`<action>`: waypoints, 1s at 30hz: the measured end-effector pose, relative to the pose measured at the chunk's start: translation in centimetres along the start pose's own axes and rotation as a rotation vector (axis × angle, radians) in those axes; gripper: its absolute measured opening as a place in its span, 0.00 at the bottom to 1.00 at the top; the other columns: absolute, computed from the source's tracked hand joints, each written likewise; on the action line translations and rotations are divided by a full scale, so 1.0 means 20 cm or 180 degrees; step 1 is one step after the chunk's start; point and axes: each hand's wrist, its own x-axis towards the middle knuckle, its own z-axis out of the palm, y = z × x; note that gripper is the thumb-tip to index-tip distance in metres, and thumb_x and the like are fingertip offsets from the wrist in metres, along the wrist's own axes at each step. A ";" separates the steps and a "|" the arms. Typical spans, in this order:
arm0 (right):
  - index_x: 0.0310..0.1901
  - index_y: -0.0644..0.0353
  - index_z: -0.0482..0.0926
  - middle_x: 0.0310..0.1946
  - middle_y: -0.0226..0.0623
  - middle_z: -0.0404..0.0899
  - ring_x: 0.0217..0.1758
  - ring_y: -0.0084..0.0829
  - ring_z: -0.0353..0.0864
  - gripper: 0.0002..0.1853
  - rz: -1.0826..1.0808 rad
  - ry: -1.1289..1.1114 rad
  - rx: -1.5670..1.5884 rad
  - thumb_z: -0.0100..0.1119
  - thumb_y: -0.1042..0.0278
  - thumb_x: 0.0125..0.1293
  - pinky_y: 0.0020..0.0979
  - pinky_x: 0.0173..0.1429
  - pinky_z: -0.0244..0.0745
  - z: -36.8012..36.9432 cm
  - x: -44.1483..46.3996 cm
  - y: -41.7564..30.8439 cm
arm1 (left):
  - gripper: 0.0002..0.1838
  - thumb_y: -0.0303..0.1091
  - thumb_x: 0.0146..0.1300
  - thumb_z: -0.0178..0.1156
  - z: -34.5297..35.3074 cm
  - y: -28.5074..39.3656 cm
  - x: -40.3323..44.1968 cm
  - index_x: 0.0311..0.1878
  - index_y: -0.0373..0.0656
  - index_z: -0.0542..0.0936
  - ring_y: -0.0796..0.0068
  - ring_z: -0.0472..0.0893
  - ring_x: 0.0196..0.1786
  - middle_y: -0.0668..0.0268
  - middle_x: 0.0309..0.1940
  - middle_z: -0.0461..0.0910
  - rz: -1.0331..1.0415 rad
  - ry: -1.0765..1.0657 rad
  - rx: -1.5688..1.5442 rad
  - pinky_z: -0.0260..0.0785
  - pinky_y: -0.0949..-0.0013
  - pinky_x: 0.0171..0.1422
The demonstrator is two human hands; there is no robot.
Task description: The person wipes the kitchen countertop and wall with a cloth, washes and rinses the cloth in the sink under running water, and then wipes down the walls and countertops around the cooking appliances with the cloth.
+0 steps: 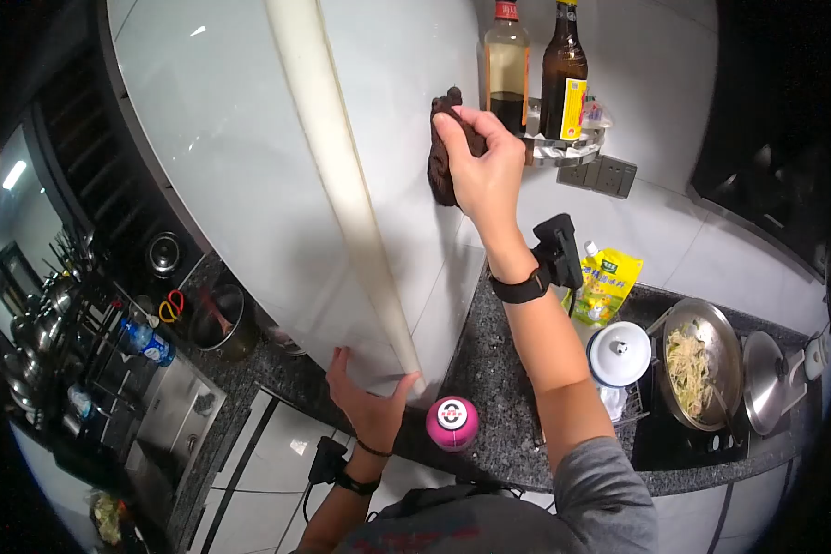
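Observation:
My right hand (491,166) grips a dark brown cloth (441,171) and presses it against the white tiled wall (406,120), close to the bottles. Lower down, my left hand (367,406) rests with thumb and fingers spread around the bottom of the wall's corner, beside the pale corner strip (337,166). It holds nothing. A pink round container (452,425) with a white label on top stands on the dark counter (499,369), just right of my left hand.
Two sauce bottles (563,78) stand on a metal corner shelf (572,152) above a socket panel (598,175). At right are a yellow pouch (609,282), a lidded white jar (619,354) and a pan of noodles (692,369). A sink (171,415) and pot (222,323) lie left.

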 end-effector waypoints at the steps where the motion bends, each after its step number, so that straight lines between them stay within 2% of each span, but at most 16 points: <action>1: 0.34 0.69 0.79 0.26 0.40 0.77 0.31 0.29 0.78 0.11 0.0003 -0.0009 0.0008 0.62 0.67 0.54 0.26 0.38 0.71 0.00 -0.02 -0.01 | 0.53 0.38 0.35 0.76 -0.01 0.00 -0.01 0.62 0.30 0.54 0.55 0.60 0.63 0.50 0.59 0.59 -0.0008 0.0007 0.0006 0.52 0.59 0.67; 3: 0.34 0.70 0.79 0.27 0.42 0.78 0.31 0.31 0.79 0.12 -0.0312 -0.0082 -0.0071 0.61 0.67 0.55 0.26 0.38 0.71 -0.01 -0.06 -0.05 | 0.52 0.38 0.35 0.76 0.00 0.01 0.01 0.62 0.30 0.55 0.56 0.61 0.62 0.50 0.58 0.60 0.0079 0.0042 0.0148 0.53 0.59 0.66; 4: 0.34 0.70 0.79 0.27 0.42 0.78 0.31 0.31 0.78 0.13 -0.0210 -0.0050 0.0212 0.61 0.67 0.55 0.26 0.38 0.71 0.01 -0.07 -0.05 | 0.52 0.38 0.35 0.76 0.02 0.02 0.02 0.62 0.30 0.55 0.56 0.61 0.62 0.50 0.58 0.60 0.0097 0.0079 0.0116 0.53 0.59 0.66; 7: 0.34 0.70 0.78 0.27 0.40 0.78 0.30 0.29 0.78 0.12 -0.0139 0.0124 -0.0040 0.61 0.67 0.55 0.26 0.38 0.71 0.02 0.00 0.00 | 0.52 0.39 0.35 0.76 0.00 0.01 0.00 0.61 0.29 0.57 0.55 0.61 0.61 0.50 0.57 0.60 -0.0054 0.0087 -0.0020 0.54 0.58 0.66; 11: 0.34 0.71 0.78 0.28 0.39 0.78 0.31 0.27 0.77 0.11 0.0023 -0.0041 0.0276 0.61 0.69 0.55 0.25 0.38 0.70 0.02 -0.05 -0.08 | 0.53 0.41 0.34 0.76 -0.01 0.01 -0.01 0.61 0.29 0.57 0.51 0.61 0.61 0.49 0.57 0.60 0.0042 0.0063 0.0171 0.53 0.56 0.65; 12: 0.34 0.70 0.78 0.28 0.39 0.77 0.32 0.27 0.76 0.10 -0.0083 -0.0145 0.0397 0.62 0.71 0.54 0.24 0.38 0.70 0.02 -0.07 -0.21 | 0.53 0.41 0.33 0.76 0.00 0.01 0.00 0.61 0.29 0.57 0.50 0.61 0.61 0.48 0.57 0.60 0.0131 0.0045 0.0378 0.52 0.55 0.65; 13: 0.34 0.69 0.78 0.28 0.37 0.77 0.31 0.25 0.76 0.09 -0.0515 -0.0196 0.0369 0.62 0.72 0.54 0.24 0.38 0.70 0.03 -0.07 -0.25 | 0.53 0.41 0.33 0.76 0.01 0.00 0.01 0.61 0.29 0.57 0.50 0.61 0.61 0.48 0.57 0.60 0.0162 0.0121 0.0352 0.52 0.55 0.65; 15: 0.34 0.70 0.78 0.28 0.36 0.76 0.30 0.22 0.75 0.10 -0.0859 -0.0127 0.0332 0.62 0.71 0.55 0.24 0.38 0.69 0.07 -0.01 -0.34 | 0.52 0.49 0.35 0.74 0.02 -0.02 0.00 0.60 0.34 0.58 0.47 0.60 0.62 0.47 0.58 0.61 0.0150 0.0150 0.0189 0.49 0.50 0.64; 17: 0.35 0.71 0.78 0.25 0.34 0.77 0.27 0.20 0.73 0.12 -0.0778 -0.0096 0.0657 0.62 0.69 0.55 0.23 0.35 0.70 0.11 0.12 -0.39 | 0.52 0.49 0.35 0.74 0.01 -0.02 0.00 0.60 0.34 0.58 0.47 0.60 0.61 0.47 0.58 0.61 0.0134 0.0159 0.0217 0.49 0.51 0.63; 18: 0.36 0.72 0.78 0.22 0.33 0.77 0.26 0.18 0.73 0.14 -0.0401 -0.0163 0.0991 0.62 0.67 0.55 0.23 0.33 0.70 0.13 0.19 -0.42 | 0.52 0.49 0.35 0.74 0.01 -0.01 0.00 0.60 0.34 0.58 0.47 0.60 0.61 0.47 0.58 0.61 0.0117 0.0172 0.0194 0.49 0.51 0.63; 19: 0.36 0.72 0.79 0.20 0.33 0.78 0.24 0.19 0.73 0.14 -0.0604 -0.0050 0.0942 0.62 0.66 0.55 0.23 0.32 0.70 0.16 0.27 -0.42 | 0.52 0.49 0.34 0.74 0.00 0.00 0.00 0.60 0.35 0.58 0.48 0.60 0.61 0.47 0.58 0.61 0.0091 0.0174 0.0178 0.49 0.51 0.63; 23: 0.35 0.72 0.79 0.25 0.36 0.80 0.27 0.21 0.76 0.15 -0.0836 0.0003 0.1068 0.62 0.66 0.54 0.23 0.35 0.71 0.21 0.43 -0.46 | 0.52 0.49 0.34 0.74 -0.02 0.01 0.00 0.60 0.35 0.58 0.48 0.61 0.60 0.47 0.57 0.62 0.0042 0.0158 0.0192 0.49 0.52 0.63; 25: 0.35 0.68 0.80 0.27 0.36 0.80 0.30 0.23 0.76 0.11 -0.0931 -0.0082 0.1013 0.62 0.68 0.53 0.23 0.37 0.71 0.17 0.35 -0.53 | 0.51 0.50 0.35 0.74 -0.02 0.00 0.01 0.60 0.36 0.58 0.49 0.60 0.60 0.48 0.57 0.62 0.0147 0.0207 0.0096 0.48 0.51 0.64; 27: 0.34 0.62 0.80 0.28 0.35 0.78 0.31 0.26 0.76 0.07 -0.2358 -0.0207 0.0339 0.63 0.72 0.52 0.23 0.37 0.71 0.15 0.28 -0.57 | 0.51 0.50 0.35 0.74 -0.02 -0.01 0.02 0.60 0.36 0.59 0.49 0.60 0.60 0.48 0.57 0.62 0.0109 0.0219 0.0098 0.48 0.50 0.64; 29: 0.33 0.58 0.80 0.28 0.35 0.74 0.30 0.29 0.75 0.07 -0.2315 -0.0307 0.0313 0.63 0.76 0.49 0.24 0.35 0.69 0.14 0.24 -0.59 | 0.51 0.51 0.35 0.74 -0.02 -0.02 0.00 0.60 0.36 0.59 0.50 0.60 0.61 0.48 0.57 0.62 0.0041 0.0165 0.0125 0.47 0.49 0.64; 30: 0.33 0.58 0.80 0.28 0.35 0.74 0.30 0.29 0.74 0.08 -0.2567 -0.0331 0.0063 0.64 0.77 0.48 0.25 0.34 0.69 0.13 0.23 -0.59 | 0.51 0.52 0.35 0.73 -0.02 -0.02 0.00 0.60 0.36 0.59 0.50 0.60 0.61 0.48 0.57 0.62 0.0040 0.0138 0.0114 0.46 0.48 0.64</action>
